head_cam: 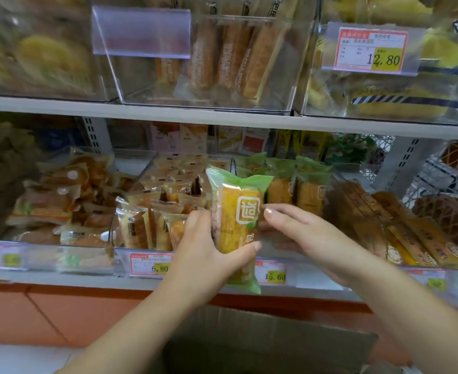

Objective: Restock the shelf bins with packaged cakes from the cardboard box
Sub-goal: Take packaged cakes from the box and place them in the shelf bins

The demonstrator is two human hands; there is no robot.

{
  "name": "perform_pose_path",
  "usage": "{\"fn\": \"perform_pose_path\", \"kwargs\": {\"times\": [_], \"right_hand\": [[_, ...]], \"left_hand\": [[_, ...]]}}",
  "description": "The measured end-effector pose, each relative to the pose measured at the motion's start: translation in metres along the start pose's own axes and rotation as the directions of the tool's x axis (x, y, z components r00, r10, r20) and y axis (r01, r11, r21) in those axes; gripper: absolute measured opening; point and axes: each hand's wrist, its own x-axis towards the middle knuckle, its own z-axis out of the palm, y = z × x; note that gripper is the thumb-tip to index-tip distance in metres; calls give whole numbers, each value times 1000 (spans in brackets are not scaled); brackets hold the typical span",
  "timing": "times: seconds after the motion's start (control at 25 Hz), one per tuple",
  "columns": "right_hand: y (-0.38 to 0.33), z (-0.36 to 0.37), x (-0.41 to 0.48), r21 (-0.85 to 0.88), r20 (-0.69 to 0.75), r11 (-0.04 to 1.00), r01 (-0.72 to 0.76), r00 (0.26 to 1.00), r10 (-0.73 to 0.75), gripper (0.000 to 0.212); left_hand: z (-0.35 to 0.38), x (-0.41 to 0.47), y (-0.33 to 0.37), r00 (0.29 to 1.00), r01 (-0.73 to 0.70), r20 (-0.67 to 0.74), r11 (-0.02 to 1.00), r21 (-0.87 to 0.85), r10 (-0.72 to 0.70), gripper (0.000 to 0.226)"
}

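My left hand [209, 247] grips a green-wrapped packaged cake [237, 211] and holds it upright in front of the lower shelf. My right hand [308, 236] reaches beside it, fingers extended, fingertips touching the package's right edge. Behind them a clear shelf bin [284, 255] holds several matching green-wrapped cakes [298, 184] standing at its back. The cardboard box [262, 344] sits below my arms with its flap open; its contents are hidden.
A neighbouring bin [141, 249] on the left holds several small clear-wrapped cakes. Brown long packets [411, 238] fill the bin on the right. The upper shelf [222, 114] carries clear bins of bread sticks. Price tags line the shelf front.
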Motion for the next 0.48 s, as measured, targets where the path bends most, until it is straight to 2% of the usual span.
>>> {"fn": "perform_pose_path", "kwargs": {"times": [0.04,0.08,0.16,0.2,0.28,0.36,0.4,0.48], "right_hand": [[-9,13,-10,14,91,1000,10,996,-12,64],[-10,20,-9,-9,105,999,32,994,-31,61],[-9,17,4,3,-36,996,85,996,-85,49],[-9,10,11,62,-126,992,111,987,-102,50],[-2,-12,31,170,-294,976,138,952,-83,56],[12,-29,49,118,-380,990,72,925,-22,55],[23,-33,59,94,-375,995,16,927,20,55],[36,-24,76,15,-271,995,-95,958,96,50]], "left_hand": [[3,1,2,1000,-14,-7,1000,7,14,66],[5,2,4,1000,-15,-2,1000,7,15,66],[3,4,7,999,-36,22,999,36,35,76],[-1,5,6,997,-75,6,991,110,74,83],[-8,10,-3,975,-151,-94,910,387,202,88],[-10,14,-16,964,-122,-116,788,604,238,89],[-9,16,-23,972,-104,-94,751,652,215,90],[-3,19,-33,978,-103,-50,677,729,202,90]]}}
